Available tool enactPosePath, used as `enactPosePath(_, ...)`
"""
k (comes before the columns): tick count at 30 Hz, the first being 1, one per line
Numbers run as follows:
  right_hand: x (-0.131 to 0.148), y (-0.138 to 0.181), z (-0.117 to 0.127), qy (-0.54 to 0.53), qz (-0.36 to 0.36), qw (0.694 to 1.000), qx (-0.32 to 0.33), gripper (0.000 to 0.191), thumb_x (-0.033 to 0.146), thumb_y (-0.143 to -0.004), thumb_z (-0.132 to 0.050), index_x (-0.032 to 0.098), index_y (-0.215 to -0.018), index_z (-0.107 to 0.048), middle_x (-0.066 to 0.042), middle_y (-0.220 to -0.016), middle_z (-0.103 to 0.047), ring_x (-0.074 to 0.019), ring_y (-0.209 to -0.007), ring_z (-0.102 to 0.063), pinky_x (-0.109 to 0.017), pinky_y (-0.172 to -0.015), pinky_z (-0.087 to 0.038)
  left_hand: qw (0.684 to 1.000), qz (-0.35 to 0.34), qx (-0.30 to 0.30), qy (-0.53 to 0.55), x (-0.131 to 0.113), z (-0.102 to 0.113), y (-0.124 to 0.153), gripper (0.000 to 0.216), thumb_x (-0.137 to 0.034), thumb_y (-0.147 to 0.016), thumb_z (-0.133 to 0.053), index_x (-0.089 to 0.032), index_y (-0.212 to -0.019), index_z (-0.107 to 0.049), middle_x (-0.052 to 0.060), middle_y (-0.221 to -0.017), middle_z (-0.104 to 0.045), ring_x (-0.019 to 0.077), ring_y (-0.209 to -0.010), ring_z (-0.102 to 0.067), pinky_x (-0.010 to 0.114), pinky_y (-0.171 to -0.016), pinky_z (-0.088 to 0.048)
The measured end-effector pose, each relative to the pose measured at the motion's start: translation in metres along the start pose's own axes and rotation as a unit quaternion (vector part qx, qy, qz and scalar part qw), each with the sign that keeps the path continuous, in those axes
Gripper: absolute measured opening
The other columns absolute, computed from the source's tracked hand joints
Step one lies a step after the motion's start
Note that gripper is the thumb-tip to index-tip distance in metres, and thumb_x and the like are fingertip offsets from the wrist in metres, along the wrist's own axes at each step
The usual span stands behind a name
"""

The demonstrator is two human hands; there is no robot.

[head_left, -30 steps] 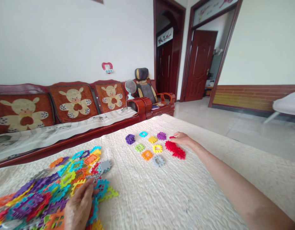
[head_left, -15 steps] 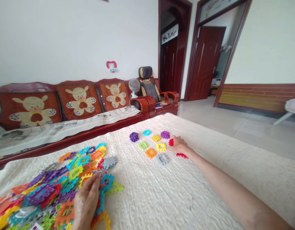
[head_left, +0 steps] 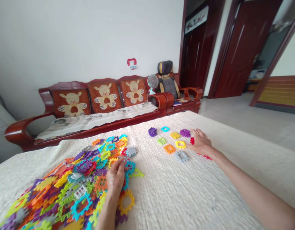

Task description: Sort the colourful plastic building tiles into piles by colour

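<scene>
My right hand (head_left: 202, 142) is at the right side of a small group of toothed plastic building pieces, its fingers around a red building piece (head_left: 192, 141) that is partly covered. Another red piece (head_left: 205, 157) lies below the wrist. Left of this hand are a purple piece (head_left: 185, 133), a yellow square frame (head_left: 180, 144), an orange frame (head_left: 169, 149) and a pale grey frame (head_left: 181, 156). My left hand (head_left: 115, 177) is over the right edge of a mixed pile, fingers pinched together near a grey piece (head_left: 131, 151) and a blue window piece (head_left: 130, 167). What they pinch is hidden.
The heap of colourful pieces (head_left: 63, 195) spreads over the left of a cream quilted cover (head_left: 166, 191). Behind stands a wooden sofa (head_left: 25, 131) with bear cushions (head_left: 105, 95), a small fan (head_left: 152, 82) and an armchair with a massage cushion (head_left: 168, 84).
The view has turned left, so everything sits further right and more of the pile and sofa shows. Both hands stay at nearly the same places among the pieces.
</scene>
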State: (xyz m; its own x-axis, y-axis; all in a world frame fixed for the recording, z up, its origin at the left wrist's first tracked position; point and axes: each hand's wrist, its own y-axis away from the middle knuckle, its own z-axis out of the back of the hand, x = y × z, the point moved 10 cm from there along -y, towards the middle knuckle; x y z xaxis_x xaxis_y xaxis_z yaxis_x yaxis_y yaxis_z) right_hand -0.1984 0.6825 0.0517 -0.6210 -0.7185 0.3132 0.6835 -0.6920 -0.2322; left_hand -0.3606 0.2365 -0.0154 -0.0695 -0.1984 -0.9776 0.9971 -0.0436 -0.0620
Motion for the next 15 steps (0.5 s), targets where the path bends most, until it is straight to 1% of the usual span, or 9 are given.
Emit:
enactPosePath(2, 0.044, 0.021, 0.006, -0.072, 0.097, 0.992, -0.045, 0.072, 0.033, -0.071, -0.062, 0.022, -0.138, -0.037, -0.012, -0.146, -0.035, -0.03, -0.135, -0.033, -0.041, -0.107, -0.033, 0.999, -0.031, -0.016, -0.025, -0.006, 0.003, 0.001, 0.047, -0.045, -0.075, -0.054, -0.014, -0.108, -0.067, 0.004, -0.064, -0.068, 0.0151, -0.047, -0.057, 0.025, -0.046, -0.043)
enactPosePath(3, 0.068, 0.034, 0.002, -0.116, 0.139, 0.983, -0.042, 0.066, 0.029, -0.074, -0.058, 0.022, -0.136, -0.039, -0.011, -0.142, -0.041, -0.0262, -0.132, -0.038, -0.036, -0.107, -0.033, 0.997, -0.051, -0.029, -0.04, -0.01, 0.005, 0.002, 0.043, -0.042, -0.077, -0.052, -0.014, -0.106, -0.068, 0.004, -0.065, -0.069, 0.0157, -0.05, -0.059, 0.026, -0.049, -0.045)
enactPosePath(4, 0.091, 0.049, -0.007, -0.155, 0.164, 0.974, -0.028, 0.06, 0.027, -0.076, -0.055, 0.021, -0.134, -0.041, -0.011, -0.139, -0.045, -0.0241, -0.129, -0.042, -0.034, -0.107, -0.035, 0.995, -0.071, -0.042, -0.056, -0.015, 0.007, 0.004, 0.039, -0.039, -0.079, -0.05, -0.015, -0.104, -0.069, 0.004, -0.066, -0.069, 0.0165, -0.054, -0.062, 0.026, -0.053, -0.047)
enactPosePath(6, 0.135, 0.081, -0.038, -0.198, 0.192, 0.96, 0.038, 0.058, 0.022, -0.075, -0.054, 0.019, -0.132, -0.044, -0.011, -0.133, -0.051, -0.0234, -0.124, -0.047, -0.034, -0.105, -0.037, 0.988, -0.112, -0.066, -0.088, -0.025, 0.009, 0.008, 0.033, -0.034, -0.081, -0.049, -0.017, -0.1, -0.07, 0.005, -0.072, -0.07, 0.018, -0.066, -0.066, 0.028, -0.064, -0.05)
enactPosePath(8, 0.175, 0.115, -0.068, -0.212, 0.219, 0.948, 0.089, 0.058, 0.018, -0.072, -0.054, 0.019, -0.13, -0.046, -0.011, -0.13, -0.055, -0.023, -0.122, -0.05, -0.035, -0.104, -0.038, 0.978, -0.157, -0.068, -0.115, -0.035, 0.006, 0.014, 0.027, -0.027, -0.082, -0.049, -0.019, -0.097, -0.07, 0.005, -0.083, -0.071, 0.0186, -0.08, -0.067, 0.03, -0.077, -0.051)
enactPosePath(9, 0.191, 0.13, -0.077, -0.215, 0.236, 0.943, 0.09, 0.058, 0.016, -0.072, -0.052, 0.016, -0.129, -0.046, -0.012, -0.128, -0.056, -0.0233, -0.12, -0.051, -0.036, -0.104, -0.038, 0.972, -0.185, -0.062, -0.133, -0.041, 0.002, 0.017, 0.026, -0.023, -0.082, -0.049, -0.021, -0.096, -0.07, 0.005, -0.091, -0.071, 0.0186, -0.088, -0.066, 0.031, -0.084, -0.05)
enactPosePath(12, 0.215, 0.161, -0.084, -0.2, 0.263, 0.943, 0.039, 0.048, 0.014, -0.076, -0.05, 0.012, -0.123, -0.051, -0.014, -0.124, -0.057, -0.0259, -0.118, -0.051, -0.041, -0.101, -0.038, 0.935, -0.266, -0.027, -0.235, -0.055, -0.016, 0.028, 0.03, -0.015, -0.082, -0.047, -0.022, -0.102, -0.068, 0.006, -0.116, -0.065, 0.0195, -0.111, -0.058, 0.035, -0.1, -0.043)
enactPosePath(14, 0.218, 0.17, -0.08, -0.186, 0.267, 0.946, 0.004, 0.038, 0.016, -0.08, -0.048, 0.013, -0.117, -0.055, -0.014, -0.123, -0.058, -0.0266, -0.117, -0.051, -0.043, -0.1, -0.036, 0.899, -0.282, -0.002, -0.334, -0.057, -0.029, 0.034, 0.032, -0.017, -0.084, -0.047, -0.021, -0.111, -0.065, 0.008, -0.127, -0.059, 0.0226, -0.122, -0.05, 0.04, -0.106, -0.039)
enactPosePath(15, 0.217, 0.171, -0.079, -0.181, 0.268, 0.946, -0.005, 0.035, 0.017, -0.081, -0.048, 0.014, -0.115, -0.057, -0.013, -0.122, -0.058, -0.0264, -0.116, -0.051, -0.043, -0.1, -0.036, 0.884, -0.275, 0.012, -0.379, -0.056, -0.034, 0.035, 0.032, -0.02, -0.086, -0.047, -0.022, -0.114, -0.063, 0.008, -0.13, -0.056, 0.0243, -0.126, -0.046, 0.042, -0.107, -0.038)
